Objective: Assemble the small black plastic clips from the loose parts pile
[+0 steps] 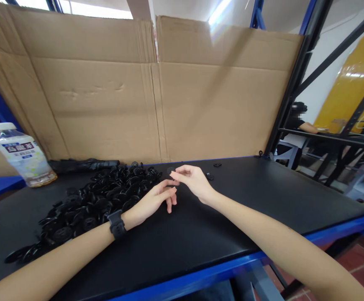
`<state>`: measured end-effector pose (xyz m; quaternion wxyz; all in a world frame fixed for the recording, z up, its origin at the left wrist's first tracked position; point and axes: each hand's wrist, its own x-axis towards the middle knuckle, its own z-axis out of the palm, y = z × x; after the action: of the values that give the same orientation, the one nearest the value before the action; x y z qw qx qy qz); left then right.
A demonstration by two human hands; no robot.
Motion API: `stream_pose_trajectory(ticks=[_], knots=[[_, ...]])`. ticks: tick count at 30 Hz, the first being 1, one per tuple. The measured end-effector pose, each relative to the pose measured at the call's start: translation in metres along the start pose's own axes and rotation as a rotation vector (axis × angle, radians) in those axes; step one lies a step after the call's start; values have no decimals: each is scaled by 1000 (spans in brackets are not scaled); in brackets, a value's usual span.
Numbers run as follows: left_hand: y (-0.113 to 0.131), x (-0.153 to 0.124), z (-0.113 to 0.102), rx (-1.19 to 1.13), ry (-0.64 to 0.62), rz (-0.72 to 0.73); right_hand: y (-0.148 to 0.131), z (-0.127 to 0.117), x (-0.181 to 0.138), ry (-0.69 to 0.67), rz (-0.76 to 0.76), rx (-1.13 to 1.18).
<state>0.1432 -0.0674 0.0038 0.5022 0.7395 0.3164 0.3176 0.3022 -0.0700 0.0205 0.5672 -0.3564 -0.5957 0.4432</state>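
Observation:
My right hand [197, 182] pinches a small round black disc [170, 170] between thumb and fingertips, just above the table. Close beside it is my left hand [153, 201], its fingers loosely bent and apart, with nothing visible in them. A dark watch sits on the left wrist. To the left of both hands lies a large heap of black round plastic parts [102, 205], many overlapping. Beyond my right hand, a few similar small black parts [210, 176] lie singly on the black tabletop [197, 238].
A labelled drink bottle [25, 156] stands at the left. Behind the heap lies a crumpled black bag [84, 165]. Cardboard sheets [106, 92] wall off the back, and a blue rim edges the table. Another person [296, 119] sits at the far right.

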Motion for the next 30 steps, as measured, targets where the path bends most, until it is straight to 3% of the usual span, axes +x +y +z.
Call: stream_pose_trajectory(ticks=[9, 16, 21, 30], knots=[[3, 1, 1, -161, 0, -17, 14, -18, -3, -469, -24, -252], [-1, 3, 2, -130, 65, -55, 18, -14, -1, -324, -108, -273], [-1, 3, -1, -101, 19, -63, 19, -14, 0, -244, -161, -282], [3, 3, -2, 0, -76, -88, 7, -11, -8, -257, -293, -426]])
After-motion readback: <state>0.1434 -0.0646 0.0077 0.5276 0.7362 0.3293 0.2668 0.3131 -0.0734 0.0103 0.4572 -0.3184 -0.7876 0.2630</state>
